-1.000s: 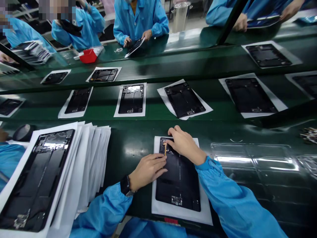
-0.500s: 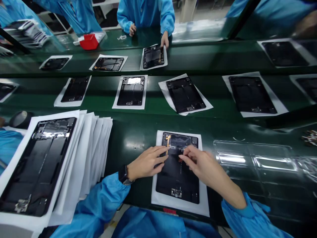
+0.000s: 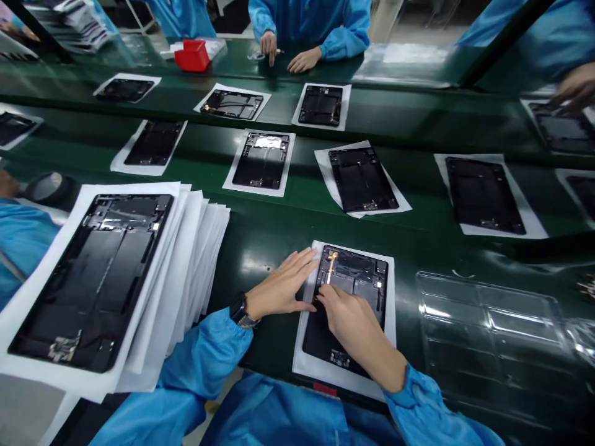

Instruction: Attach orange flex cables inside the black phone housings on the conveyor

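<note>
Here the right hand (image 3: 346,319) presses its fingertips flat on the open tablet back (image 3: 346,310), gripping nothing. The left hand (image 3: 281,288) lies open, palm down, on the tablet's left edge. It sits on a white sheet (image 3: 390,322) on the green bench (image 3: 260,248). Farther off, more tablets (image 3: 260,161) lie in rows.

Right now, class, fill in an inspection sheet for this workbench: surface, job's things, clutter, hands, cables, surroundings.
Surface: glossy green bench.
Job's things: black tablet frame on a white sheet; orange flex strip near its top.
Clutter: stack of white sheets with another frame; clear plastic tray; tape roll.
Hands: left hand flat on the frame's left edge; right hand pressing on the frame.
Cables: nothing seen.
Surroundings: green conveyor carrying frames; co-workers in blue; red box.
</note>
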`<state>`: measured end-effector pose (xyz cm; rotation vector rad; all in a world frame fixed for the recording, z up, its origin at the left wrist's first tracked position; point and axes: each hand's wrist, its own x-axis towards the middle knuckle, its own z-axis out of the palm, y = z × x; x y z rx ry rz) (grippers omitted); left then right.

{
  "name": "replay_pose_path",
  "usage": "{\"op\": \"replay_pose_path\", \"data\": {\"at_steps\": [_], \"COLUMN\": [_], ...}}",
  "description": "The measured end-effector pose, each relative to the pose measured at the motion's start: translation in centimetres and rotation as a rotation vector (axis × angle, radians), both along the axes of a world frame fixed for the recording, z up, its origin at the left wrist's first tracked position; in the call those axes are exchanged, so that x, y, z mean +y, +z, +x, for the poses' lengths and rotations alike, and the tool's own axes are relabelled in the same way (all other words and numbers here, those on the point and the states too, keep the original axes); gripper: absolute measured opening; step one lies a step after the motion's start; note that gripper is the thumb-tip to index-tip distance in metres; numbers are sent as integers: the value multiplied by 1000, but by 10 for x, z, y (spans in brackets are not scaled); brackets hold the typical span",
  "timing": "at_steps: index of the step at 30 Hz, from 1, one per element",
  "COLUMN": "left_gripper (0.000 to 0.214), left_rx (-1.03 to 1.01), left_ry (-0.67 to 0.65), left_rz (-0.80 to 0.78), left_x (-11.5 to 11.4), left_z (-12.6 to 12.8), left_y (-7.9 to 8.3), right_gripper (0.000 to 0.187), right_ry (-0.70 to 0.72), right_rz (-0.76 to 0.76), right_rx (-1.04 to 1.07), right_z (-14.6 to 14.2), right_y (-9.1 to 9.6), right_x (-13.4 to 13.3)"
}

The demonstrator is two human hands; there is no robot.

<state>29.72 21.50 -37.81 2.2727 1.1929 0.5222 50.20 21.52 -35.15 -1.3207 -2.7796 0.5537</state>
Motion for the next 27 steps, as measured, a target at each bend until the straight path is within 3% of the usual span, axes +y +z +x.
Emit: {"op": "replay_pose_path", "data": {"at_steps": [5,8,13,19,23,27], "left_gripper": [105,101,101,98,101,103], "left_rx": [56,60,48,55,51,51], "left_ry": [-7,-8,1,-1,7,3], "left_rz": [14,25,29,30,34,49], "left_x": [-1,-1,-1,-1,-2,-1], "left_z": [3,3,2,3,2,4], "left_y": [-11,-12,-12,-14,-14,-13], "right_gripper": [12,14,18,16,13,12], "right_ry": [-184,-220,-164,8,4,-41], "right_rz": [-76,-51,9,85,42,73], "right_rx": [370,435,312,-138,-156,-173], "right_z": [17,19,3,-22,-14,-5], "right_y": [-10,-15,-11,11,19,14], "right_x": [-9,-16,-21,-7,0,-4]}}
